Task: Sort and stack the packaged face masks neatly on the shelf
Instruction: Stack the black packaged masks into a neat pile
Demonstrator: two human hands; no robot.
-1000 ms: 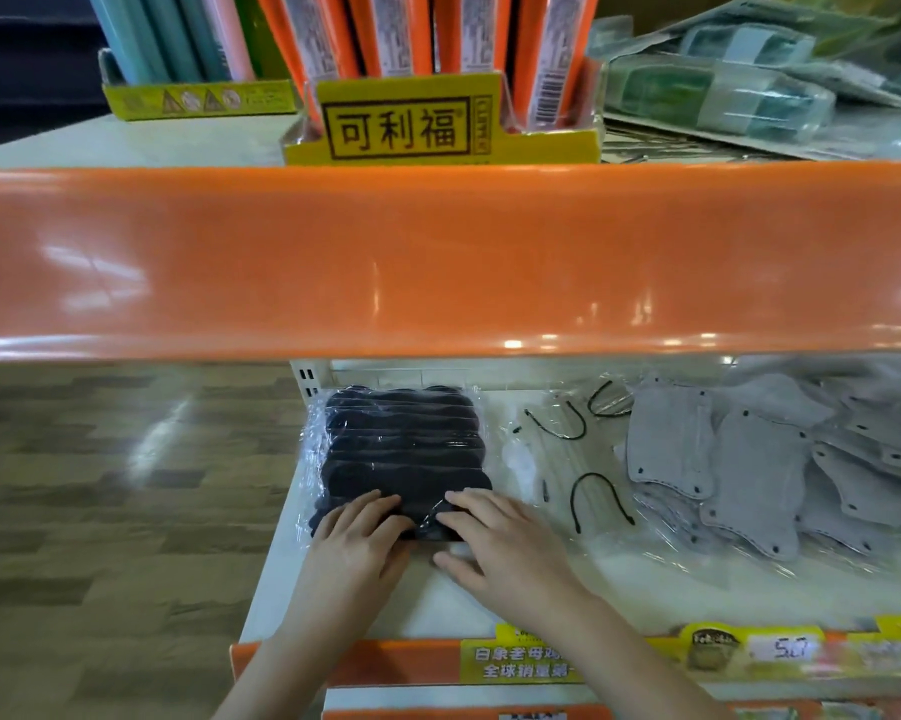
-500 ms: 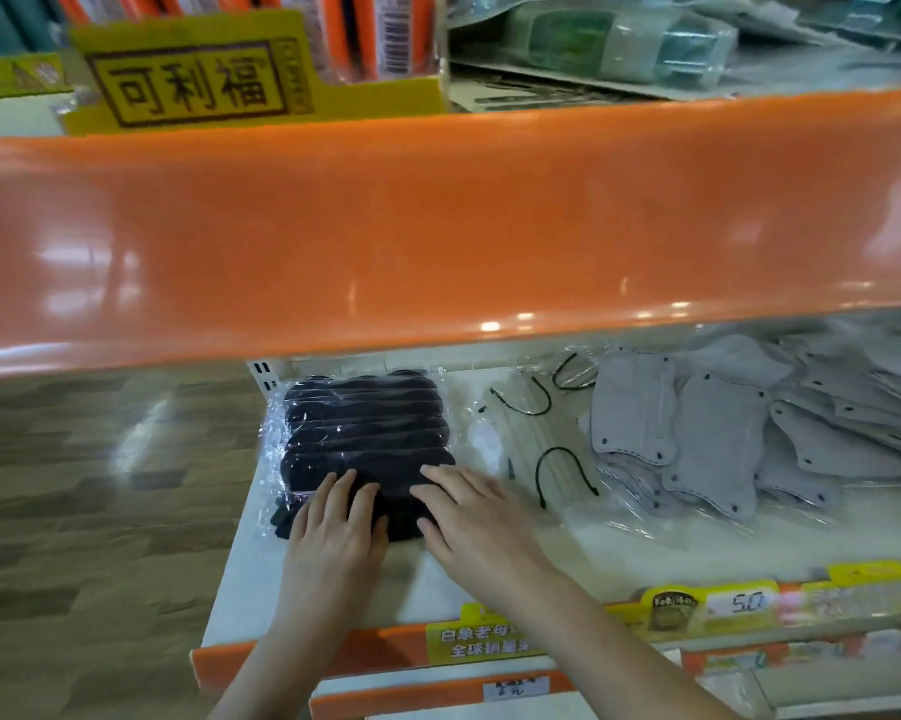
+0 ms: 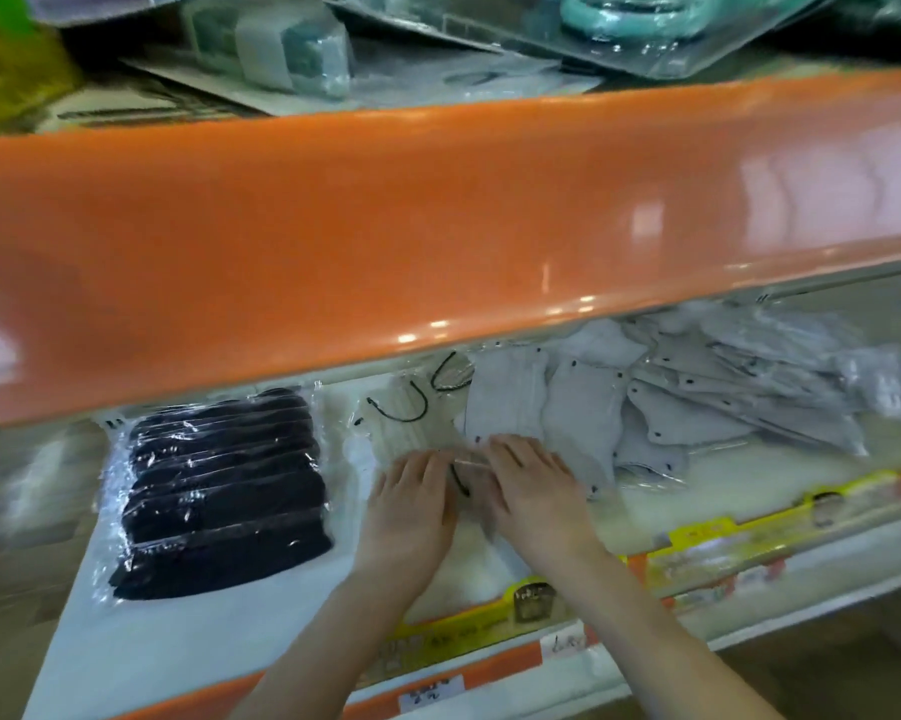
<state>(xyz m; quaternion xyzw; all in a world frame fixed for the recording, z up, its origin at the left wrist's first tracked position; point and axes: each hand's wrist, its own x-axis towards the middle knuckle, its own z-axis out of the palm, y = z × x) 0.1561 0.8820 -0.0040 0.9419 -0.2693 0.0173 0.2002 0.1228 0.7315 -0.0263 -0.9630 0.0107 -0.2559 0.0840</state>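
One pack of black masks is laid flat at the shelf's left end. The white pack is pressed by flat left hand and right hand; grey masks remain scattered rightward.

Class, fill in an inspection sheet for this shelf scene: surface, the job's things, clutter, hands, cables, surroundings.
Surface: white shelf with orange front rail.
Job's things: pack of black masks lying flat at left; clear pack of white masks in the middle; grey masks spread loosely at right.
Clutter: yellow price tags on the rail.
Hands: left hand and right hand rest on the clear pack, fingers fairly straight.
Cables: nothing seen.
Surroundings: orange upper shelf edge; blurred packaged goods above it.
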